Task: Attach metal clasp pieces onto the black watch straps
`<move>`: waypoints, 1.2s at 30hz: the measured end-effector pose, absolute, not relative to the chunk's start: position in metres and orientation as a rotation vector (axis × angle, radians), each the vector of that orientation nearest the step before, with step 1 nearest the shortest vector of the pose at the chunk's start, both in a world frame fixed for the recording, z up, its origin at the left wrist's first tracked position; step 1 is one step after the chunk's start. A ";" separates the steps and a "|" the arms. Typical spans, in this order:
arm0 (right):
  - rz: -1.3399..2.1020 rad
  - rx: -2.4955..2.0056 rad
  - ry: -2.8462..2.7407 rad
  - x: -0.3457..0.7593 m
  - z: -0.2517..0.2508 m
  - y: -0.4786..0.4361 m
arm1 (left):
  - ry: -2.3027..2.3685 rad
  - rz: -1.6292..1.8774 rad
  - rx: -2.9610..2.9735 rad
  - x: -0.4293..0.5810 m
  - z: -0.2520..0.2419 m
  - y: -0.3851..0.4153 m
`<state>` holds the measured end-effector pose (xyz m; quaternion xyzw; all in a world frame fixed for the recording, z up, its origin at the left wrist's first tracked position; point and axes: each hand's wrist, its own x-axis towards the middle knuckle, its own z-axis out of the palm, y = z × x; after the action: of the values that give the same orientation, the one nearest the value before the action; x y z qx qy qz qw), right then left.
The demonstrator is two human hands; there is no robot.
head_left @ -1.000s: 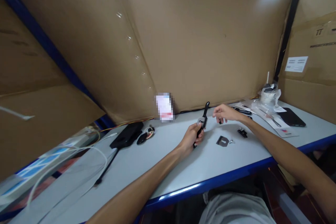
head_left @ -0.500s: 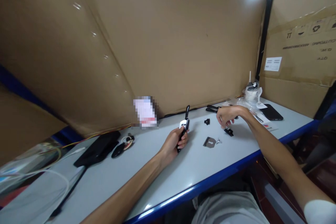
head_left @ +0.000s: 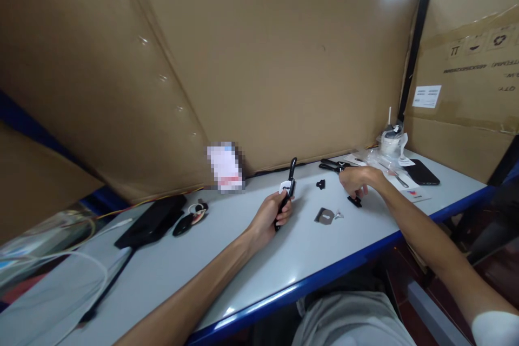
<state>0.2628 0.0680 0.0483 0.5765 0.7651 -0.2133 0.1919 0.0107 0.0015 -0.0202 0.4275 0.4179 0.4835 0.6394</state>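
Note:
My left hand (head_left: 273, 212) is closed around one handle of a black spokeshave (head_left: 292, 172), held upright above the table with a pale metal plate at its middle. Bent down over the table, my right hand (head_left: 354, 180) has its fingertips at a small black cap piece (head_left: 354, 202); its grip is partly hidden. Between the hands lie a grey slotted blade (head_left: 325, 216), a pair of small silver screws (head_left: 338, 215) and another black cap piece (head_left: 320, 185). Behind my right hand rests a black-handled tool (head_left: 330, 166), partly covered.
At the right are a phone (head_left: 422, 172), a plastic-wrapped cup (head_left: 391, 143) and clear packaging with a card. Keys (head_left: 191, 220), a black box (head_left: 152, 221) with a cable and a blurred-out phone-like item (head_left: 225, 167) stand left. Cardboard (head_left: 284, 65) walls the back.
My right hand has lowered its fingers onto the black cap piece. My left hand keeps hold of the spokeshave almost unmoved. The view has shifted slightly.

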 end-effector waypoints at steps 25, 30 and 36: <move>-1.374 1.598 3.156 0.221 0.038 0.071 | 1.033 0.949 1.150 0.020 -0.013 -0.005; -1.136 1.813 2.831 0.244 0.033 0.095 | 1.003 1.028 1.030 0.015 -0.013 -0.002; -0.887 1.810 2.673 0.252 0.016 0.110 | 1.003 1.029 1.029 0.014 -0.017 -0.001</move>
<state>0.2523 0.1095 0.0162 0.5379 0.7941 -0.2636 -0.1029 0.0140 -0.0013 -0.0166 0.4503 0.4387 0.4502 0.6341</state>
